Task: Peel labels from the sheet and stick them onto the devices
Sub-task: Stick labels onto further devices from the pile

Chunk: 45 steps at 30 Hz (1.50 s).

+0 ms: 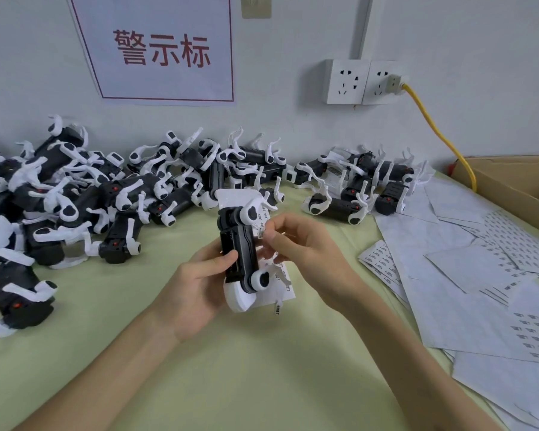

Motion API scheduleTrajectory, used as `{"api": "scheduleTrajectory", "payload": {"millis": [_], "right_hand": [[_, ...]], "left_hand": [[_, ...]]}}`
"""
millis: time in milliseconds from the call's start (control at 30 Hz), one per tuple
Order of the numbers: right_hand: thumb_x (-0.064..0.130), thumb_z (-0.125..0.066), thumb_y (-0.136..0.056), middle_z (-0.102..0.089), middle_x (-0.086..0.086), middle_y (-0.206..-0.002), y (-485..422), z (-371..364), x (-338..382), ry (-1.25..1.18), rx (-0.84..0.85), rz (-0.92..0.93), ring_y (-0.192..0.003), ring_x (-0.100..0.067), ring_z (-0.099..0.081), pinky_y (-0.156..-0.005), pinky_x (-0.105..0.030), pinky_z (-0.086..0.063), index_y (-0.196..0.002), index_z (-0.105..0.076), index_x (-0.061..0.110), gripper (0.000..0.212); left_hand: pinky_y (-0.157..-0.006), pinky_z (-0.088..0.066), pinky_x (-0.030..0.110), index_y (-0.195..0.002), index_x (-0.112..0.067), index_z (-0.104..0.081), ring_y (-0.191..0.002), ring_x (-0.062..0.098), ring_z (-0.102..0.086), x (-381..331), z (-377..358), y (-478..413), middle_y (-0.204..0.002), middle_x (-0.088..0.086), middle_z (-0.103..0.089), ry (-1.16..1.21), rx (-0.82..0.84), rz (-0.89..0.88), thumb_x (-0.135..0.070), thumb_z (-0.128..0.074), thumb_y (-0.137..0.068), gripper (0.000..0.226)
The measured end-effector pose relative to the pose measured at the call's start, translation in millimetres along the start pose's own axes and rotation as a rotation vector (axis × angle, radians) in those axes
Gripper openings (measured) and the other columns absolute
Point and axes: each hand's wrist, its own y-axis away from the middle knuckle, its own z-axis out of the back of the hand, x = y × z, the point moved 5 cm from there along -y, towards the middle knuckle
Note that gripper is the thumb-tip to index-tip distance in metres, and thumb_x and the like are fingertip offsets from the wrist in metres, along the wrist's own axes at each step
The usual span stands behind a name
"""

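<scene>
Labelling is mid-step: at frame centre the left hand (pixel 199 275) grips a black-and-white device (pixel 238 244) with the label sheet (pixel 288 289) tucked behind it, while the right hand (pixel 299 244) pinches a small label (pixel 262 227) beside it. Next, probably, pressing it flat onto the device.

Black-and-white device (pixel 237 247), label sheet (pixel 287 286) just behind

Hands two: left hand (pixel 199 284), right hand (pixel 305 244); held device (pixel 238 253) one; wall sockets (pixel 347 81) two; sign (pixel 156 48) one.
</scene>
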Motion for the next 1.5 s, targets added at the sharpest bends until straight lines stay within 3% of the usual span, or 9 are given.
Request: {"api": "scheduleTrajectory", "payload": {"millis": [233,367,500,900,1233,1500], "right_hand": [[0.013,-0.057,-0.104,-0.071,-0.005,-0.086,0,-3,-4,0.010,-0.002,-0.077,-0.075,-0.012,-0.064,-0.076,-0.027,-0.050,-0.088,-0.063,0.013,0.016],[0.011,-0.060,-0.102,-0.066,-0.006,-0.081,1,-8,-5,-0.010,-0.014,-0.059,-0.073,-0.012,-0.062,-0.072,-0.022,-0.050,-0.089,-0.064,0.009,0.014],[0.010,-0.060,-0.102,-0.063,-0.002,-0.078,1,-10,-7,-0.022,-0.036,-0.065,-0.069,-0.009,-0.061,-0.065,-0.016,-0.049,-0.088,-0.065,0.009,0.015],[0.014,-0.063,-0.100,-0.064,0.001,-0.072,0,-10,-12,0.036,-0.096,-0.067,-0.066,-0.012,-0.059,-0.065,-0.019,-0.050,-0.084,-0.066,0.014,0.017],[0.014,-0.065,-0.099,-0.065,0.002,-0.070,1,-10,-13,0.067,-0.124,-0.054,-0.065,-0.011,-0.061,-0.063,-0.019,-0.050,-0.084,-0.067,0.011,0.015],[0.016,-0.065,-0.099,-0.065,0.004,-0.070,1,-10,-16,0.061,-0.147,-0.060,-0.065,-0.010,-0.061,-0.068,-0.023,-0.051,-0.086,-0.069,0.010,0.015]], "left_hand": [[-0.085,-0.058,0.032,-0.120,-0.016,-0.075,-0.115,0.023,-0.069,5,4,-3,-0.130,0.010,-0.069,0.015,-0.038,0.014,-0.025,-0.065,-0.084,0.038],[-0.082,-0.058,0.031,-0.114,-0.019,-0.077,-0.106,0.022,-0.071,6,4,-3,-0.118,0.008,-0.073,-0.016,-0.076,0.010,-0.033,-0.069,-0.082,0.036],[-0.084,-0.059,0.033,-0.116,-0.018,-0.076,-0.109,0.024,-0.070,6,3,-4,-0.120,0.011,-0.072,-0.038,-0.071,0.002,-0.029,-0.067,-0.084,0.035],[-0.090,-0.059,0.036,-0.128,-0.012,-0.065,-0.116,0.028,-0.067,8,2,-5,-0.134,0.019,-0.064,-0.064,-0.074,-0.009,-0.020,-0.059,-0.090,0.040],[-0.086,-0.059,0.034,-0.128,-0.013,-0.064,-0.112,0.026,-0.069,10,2,-5,-0.123,0.013,-0.069,-0.091,-0.082,-0.030,-0.019,-0.058,-0.089,0.040],[-0.090,-0.059,0.035,-0.133,-0.012,-0.060,-0.113,0.026,-0.068,10,4,-6,-0.130,0.018,-0.067,-0.106,-0.084,-0.037,-0.019,-0.059,-0.089,0.045]]}}
